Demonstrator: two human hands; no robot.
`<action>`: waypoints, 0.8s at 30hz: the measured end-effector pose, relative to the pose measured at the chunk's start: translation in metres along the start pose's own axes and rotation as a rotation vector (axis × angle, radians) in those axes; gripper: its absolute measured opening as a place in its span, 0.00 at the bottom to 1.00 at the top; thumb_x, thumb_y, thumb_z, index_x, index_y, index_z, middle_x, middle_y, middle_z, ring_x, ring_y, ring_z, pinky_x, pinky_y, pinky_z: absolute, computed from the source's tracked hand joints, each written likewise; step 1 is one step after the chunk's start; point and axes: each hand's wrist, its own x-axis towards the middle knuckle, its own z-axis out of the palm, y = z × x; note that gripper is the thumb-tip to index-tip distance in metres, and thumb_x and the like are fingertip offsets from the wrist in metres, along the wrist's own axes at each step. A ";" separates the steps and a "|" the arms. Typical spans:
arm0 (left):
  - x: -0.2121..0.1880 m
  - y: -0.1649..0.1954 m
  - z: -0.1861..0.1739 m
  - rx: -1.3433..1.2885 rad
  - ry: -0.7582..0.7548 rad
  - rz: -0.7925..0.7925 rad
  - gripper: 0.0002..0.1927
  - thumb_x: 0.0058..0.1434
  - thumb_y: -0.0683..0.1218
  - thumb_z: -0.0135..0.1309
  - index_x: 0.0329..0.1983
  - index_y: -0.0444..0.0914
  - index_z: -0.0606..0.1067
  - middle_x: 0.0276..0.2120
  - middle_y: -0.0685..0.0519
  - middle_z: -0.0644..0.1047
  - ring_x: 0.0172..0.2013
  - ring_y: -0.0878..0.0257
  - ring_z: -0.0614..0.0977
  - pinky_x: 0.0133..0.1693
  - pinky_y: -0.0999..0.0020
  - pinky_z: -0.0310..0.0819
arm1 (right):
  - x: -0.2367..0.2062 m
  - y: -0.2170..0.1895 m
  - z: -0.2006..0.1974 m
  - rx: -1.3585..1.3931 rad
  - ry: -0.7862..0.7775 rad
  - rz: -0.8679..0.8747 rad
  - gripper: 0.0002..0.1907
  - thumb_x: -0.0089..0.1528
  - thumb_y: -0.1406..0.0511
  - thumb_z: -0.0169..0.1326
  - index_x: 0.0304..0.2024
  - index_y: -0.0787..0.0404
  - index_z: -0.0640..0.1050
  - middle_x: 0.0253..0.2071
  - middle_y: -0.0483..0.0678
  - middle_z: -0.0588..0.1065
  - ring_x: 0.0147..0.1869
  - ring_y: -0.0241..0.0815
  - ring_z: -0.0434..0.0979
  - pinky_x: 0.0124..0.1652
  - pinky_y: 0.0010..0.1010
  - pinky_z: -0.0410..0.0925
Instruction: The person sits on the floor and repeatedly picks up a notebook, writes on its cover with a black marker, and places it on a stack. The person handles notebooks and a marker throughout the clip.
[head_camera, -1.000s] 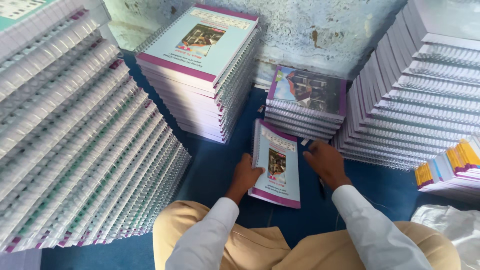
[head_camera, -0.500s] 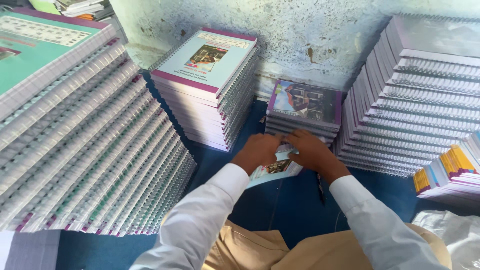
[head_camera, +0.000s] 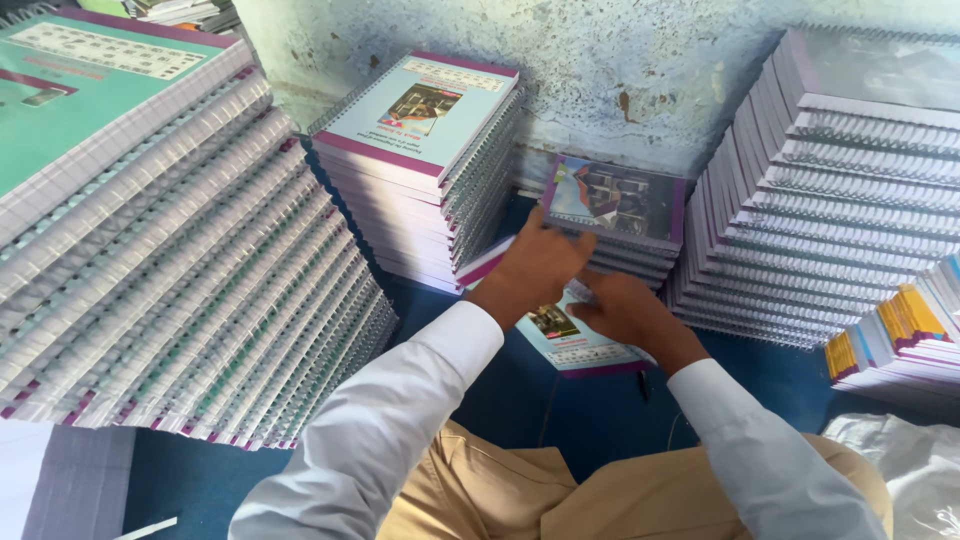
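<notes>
Both arms, in white sleeves, reach up from the bottom of the frame toward its centre. The left hand (head_camera: 535, 268) sits higher, fingers stretched forward and spread. The right hand (head_camera: 620, 310) lies just beside it, lower right, fingers curled inward.

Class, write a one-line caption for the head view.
Both hands on a spiral-bound booklet amid tall booklet stacks.

No packages, labels, signs or screens are in view.
</notes>
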 end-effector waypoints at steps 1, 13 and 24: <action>0.001 -0.001 -0.007 0.015 0.037 -0.009 0.27 0.51 0.41 0.61 0.55 0.39 0.70 0.33 0.48 0.82 0.45 0.49 0.83 0.64 0.38 0.56 | -0.001 0.001 -0.001 0.028 0.034 -0.019 0.30 0.58 0.58 0.61 0.61 0.58 0.73 0.40 0.60 0.81 0.42 0.61 0.82 0.43 0.47 0.72; -0.044 -0.040 -0.013 -0.647 0.739 -0.430 0.32 0.57 0.48 0.66 0.60 0.33 0.68 0.54 0.39 0.75 0.56 0.43 0.76 0.59 0.53 0.69 | -0.020 -0.022 -0.072 0.404 0.212 0.404 0.26 0.59 0.60 0.62 0.55 0.69 0.75 0.41 0.60 0.81 0.40 0.52 0.84 0.42 0.38 0.73; -0.060 -0.037 -0.040 -1.925 0.156 -0.810 0.33 0.57 0.58 0.60 0.60 0.36 0.70 0.48 0.47 0.81 0.46 0.60 0.84 0.46 0.59 0.81 | 0.011 -0.051 -0.147 1.083 0.503 0.275 0.25 0.60 0.69 0.59 0.58 0.74 0.72 0.47 0.60 0.79 0.43 0.48 0.84 0.45 0.40 0.77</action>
